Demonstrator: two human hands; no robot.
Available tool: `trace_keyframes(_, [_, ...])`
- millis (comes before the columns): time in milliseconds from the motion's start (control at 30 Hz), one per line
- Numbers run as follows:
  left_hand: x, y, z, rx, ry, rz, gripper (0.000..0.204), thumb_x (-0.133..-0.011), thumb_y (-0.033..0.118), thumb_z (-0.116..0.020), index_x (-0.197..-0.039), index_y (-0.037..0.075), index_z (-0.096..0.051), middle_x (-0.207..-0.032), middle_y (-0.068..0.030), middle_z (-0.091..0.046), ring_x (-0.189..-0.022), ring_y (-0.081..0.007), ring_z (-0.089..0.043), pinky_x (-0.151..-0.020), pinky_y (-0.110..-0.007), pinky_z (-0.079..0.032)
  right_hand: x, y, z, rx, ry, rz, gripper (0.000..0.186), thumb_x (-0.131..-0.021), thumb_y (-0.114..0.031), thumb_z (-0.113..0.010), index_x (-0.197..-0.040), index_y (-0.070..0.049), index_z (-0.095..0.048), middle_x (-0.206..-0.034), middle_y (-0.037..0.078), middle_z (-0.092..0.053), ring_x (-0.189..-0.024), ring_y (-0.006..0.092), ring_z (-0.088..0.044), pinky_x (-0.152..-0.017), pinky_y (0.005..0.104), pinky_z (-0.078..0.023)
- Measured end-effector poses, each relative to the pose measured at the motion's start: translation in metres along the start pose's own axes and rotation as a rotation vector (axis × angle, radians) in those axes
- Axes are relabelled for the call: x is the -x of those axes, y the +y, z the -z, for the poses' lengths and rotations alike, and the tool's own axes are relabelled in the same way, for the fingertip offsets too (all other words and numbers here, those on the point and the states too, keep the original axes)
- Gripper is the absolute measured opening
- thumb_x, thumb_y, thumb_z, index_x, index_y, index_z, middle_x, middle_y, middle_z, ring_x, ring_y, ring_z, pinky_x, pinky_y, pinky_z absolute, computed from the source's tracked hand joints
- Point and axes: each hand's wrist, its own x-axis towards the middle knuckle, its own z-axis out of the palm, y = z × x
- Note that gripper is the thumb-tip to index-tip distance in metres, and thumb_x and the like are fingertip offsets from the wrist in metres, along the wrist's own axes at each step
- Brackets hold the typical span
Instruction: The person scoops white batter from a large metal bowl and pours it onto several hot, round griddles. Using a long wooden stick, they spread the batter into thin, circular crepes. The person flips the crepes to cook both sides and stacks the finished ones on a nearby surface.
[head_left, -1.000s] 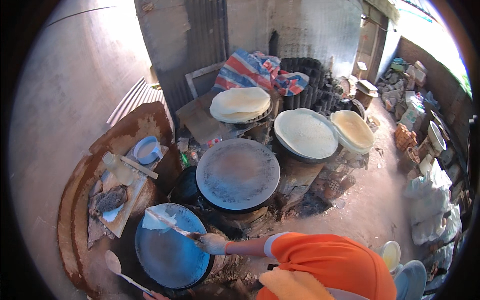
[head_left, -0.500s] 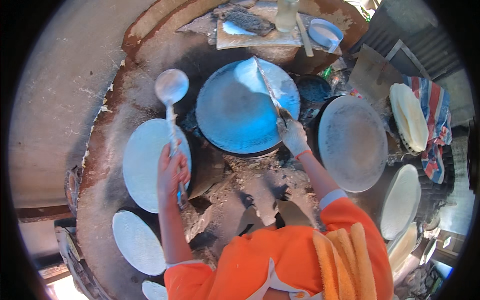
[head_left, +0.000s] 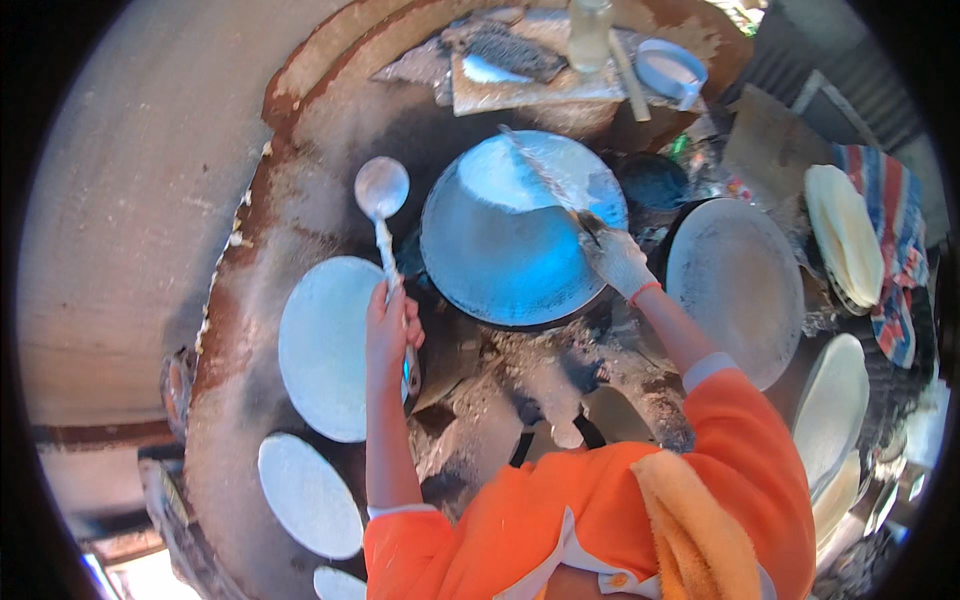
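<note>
My left hand (head_left: 393, 325) is wrapped round the handle of a ladle (head_left: 381, 187), whose round bowl points up and away from me. The ladle is held above the left of the stove, beside a round white-topped griddle (head_left: 330, 350). My right hand (head_left: 618, 262), in a pale glove, grips a long, thin, flat spatula (head_left: 540, 172). Its blade slants over the central round griddle (head_left: 500, 260), toward the far edge. A bright pale patch covers that griddle's far part; I cannot tell whether it is batter or sunlight.
Another griddle (head_left: 735, 290) sits to the right, with stacked pale flatbreads (head_left: 845, 235) by a striped cloth (head_left: 895, 230) beyond. More white discs (head_left: 310, 495) line the near left. A board (head_left: 530, 95) at the back bears a jar (head_left: 590, 35) and a blue-white container (head_left: 670, 70).
The whole view has shifted. My left hand with the ladle has moved slightly forward and right. The spatula has swung left across the central griddle, my right hand edging farther forward.
</note>
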Motion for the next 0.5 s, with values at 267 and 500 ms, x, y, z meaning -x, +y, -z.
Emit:
trace_keyframes(267, [-0.042,0.002,-0.019,-0.362,0.036,-0.044,0.010,-0.093,0.016,-0.043,-0.096,0.006,-0.044,-0.057,-0.0004,-0.042,-0.035,-0.0059,-0.036,-0.031,-0.022,-0.030,-0.010,0.012,0.000,-0.128,-0.088,0.260,0.033,-0.090,-0.028,-0.042,-0.106,-0.003,-0.056,-0.083,0.018,-0.062,-0.072,0.0258,-0.062,-0.060,0.0353,-0.051])
trace_keyframes(500, [-0.119,-0.047,-0.059,-0.839,0.083,-0.432,0.022,-0.088,0.014,-0.048,-0.105,0.000,-0.050,-0.066,-0.0142,-0.053,-0.061,-0.0271,-0.055,-0.057,-0.040,-0.042,-0.018,0.031,-0.066,-1.201,-0.241,0.093,0.032,-0.091,-0.022,-0.044,-0.116,-0.003,-0.052,-0.084,0.015,-0.062,-0.069,0.0179,-0.059,-0.061,0.0301,-0.049])
